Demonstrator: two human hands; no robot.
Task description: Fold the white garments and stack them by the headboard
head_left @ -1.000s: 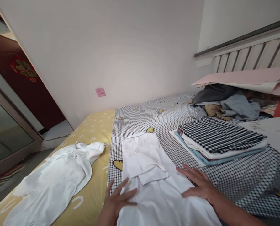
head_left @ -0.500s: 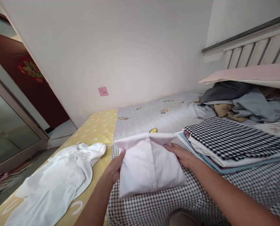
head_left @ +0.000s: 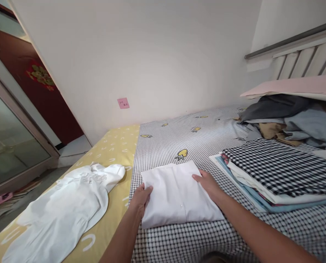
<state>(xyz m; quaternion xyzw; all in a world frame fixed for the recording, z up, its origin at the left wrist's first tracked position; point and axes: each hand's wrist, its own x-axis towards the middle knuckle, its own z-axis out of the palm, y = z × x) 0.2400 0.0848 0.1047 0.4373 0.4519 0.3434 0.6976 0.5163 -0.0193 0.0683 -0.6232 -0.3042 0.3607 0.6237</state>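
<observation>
A white button-front shirt (head_left: 177, 193), folded into a rough rectangle, lies on the checked bedsheet in front of me. At its left edge my left hand (head_left: 141, 197) is closed on the cloth, thumb on top and fingers beneath. My right hand (head_left: 208, 182) grips the far right edge the same way, its thumb over the fabric. The button strip runs down the middle of the shirt and faces up. To the left, a loose white garment (head_left: 69, 204) is spread out on the yellow sheet.
On the right is a stack of folded clothes, topped by a black-and-white checked cloth (head_left: 283, 166). Behind it, a heap of grey and tan clothes (head_left: 302, 117) sits under a pink board (head_left: 294, 86). A wall (head_left: 157, 54) with a pink card (head_left: 123, 103) closes the far side.
The shirt's far edge, lifted and bent over before, now lies flatter. Both hands still hold its sides. The view has shifted slightly.
</observation>
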